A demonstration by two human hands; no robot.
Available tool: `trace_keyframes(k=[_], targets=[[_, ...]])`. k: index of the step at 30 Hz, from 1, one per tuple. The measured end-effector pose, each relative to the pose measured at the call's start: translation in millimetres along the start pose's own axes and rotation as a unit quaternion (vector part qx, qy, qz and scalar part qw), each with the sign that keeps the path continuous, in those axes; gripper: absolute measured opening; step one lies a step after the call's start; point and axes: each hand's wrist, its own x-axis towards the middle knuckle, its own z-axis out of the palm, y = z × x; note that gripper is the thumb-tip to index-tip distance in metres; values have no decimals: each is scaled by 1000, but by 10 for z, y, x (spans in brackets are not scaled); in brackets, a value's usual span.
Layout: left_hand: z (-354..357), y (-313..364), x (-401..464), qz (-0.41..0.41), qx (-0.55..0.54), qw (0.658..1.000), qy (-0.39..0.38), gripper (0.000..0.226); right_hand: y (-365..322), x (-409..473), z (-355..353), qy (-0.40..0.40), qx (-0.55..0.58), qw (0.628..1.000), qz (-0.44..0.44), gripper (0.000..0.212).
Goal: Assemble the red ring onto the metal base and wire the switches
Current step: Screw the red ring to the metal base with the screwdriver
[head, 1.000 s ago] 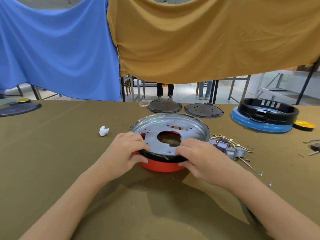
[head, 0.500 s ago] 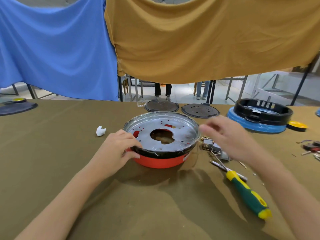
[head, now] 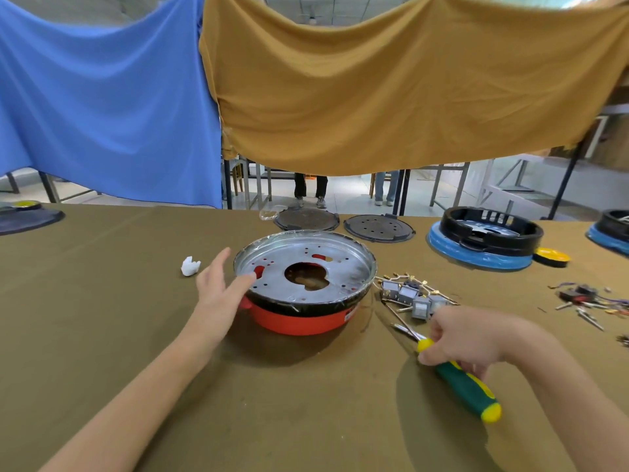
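The silver metal base (head: 340, 267), with holes and a black band, sits inside the red ring (head: 303, 321) at the table's middle. My left hand (head: 221, 294) is open at its left side, with the fingers spread and one fingertip touching the base near a red slot. A cluster of small grey switches (head: 408, 294) with brass terminals lies just right of the ring. In front of them, my right hand (head: 466, 335) curls around the front of a green and yellow screwdriver (head: 466, 390) that lies on the cloth. Its metal shaft points toward the switches.
A white crumpled scrap (head: 190, 266) lies left of the ring. Two dark round plates (head: 306, 219) (head: 379, 228) sit behind it. A black ring on a blue one (head: 490, 233), a yellow disc (head: 551, 257) and loose wires (head: 589, 301) lie right. Blue and ochre cloths hang behind.
My left hand has let go of the ring's rim and opened. My right hand has dropped from above the switches onto the screwdriver's handle.
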Motion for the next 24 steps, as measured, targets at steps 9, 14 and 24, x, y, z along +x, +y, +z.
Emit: trace_keyframes(k=[9,14,24], targets=[[82,-17,13,-158,-144,977,-11,57,16,-95,-150,177,303,933,-83,17],[92,31,1,-165,-168,972,2,36,-342,495,-316,220,398,884,-111,28],[101,-5,-5,-158,-190,969,-21,30,-555,1299,-326,107,436,893,-43,28]])
